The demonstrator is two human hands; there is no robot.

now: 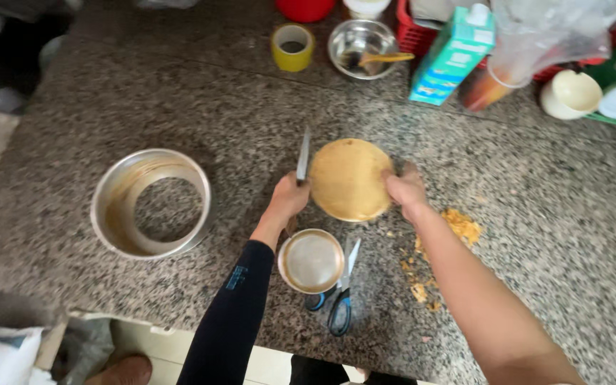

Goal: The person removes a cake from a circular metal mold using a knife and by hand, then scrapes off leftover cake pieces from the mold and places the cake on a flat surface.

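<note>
A round golden-brown cake (348, 178) lies on the speckled granite counter (251, 121). My right hand (406, 189) presses against its right edge. My left hand (290, 198) is at the cake's left edge and grips a knife (303, 155) whose blade points up and away from me. A round metal disc (311, 261), a tin's loose base, lies just in front of the cake. Blue-handled scissors (342, 292) lie partly under that disc.
A bottomless metal cake ring (151, 203) stands at the left. Cake crumbs (458, 224) are scattered to the right. At the back are a yellow tape roll (292, 47), a steel bowl with a brush (362, 48), a teal carton (453, 55), a white cup (570, 93) and a red basket (411, 36).
</note>
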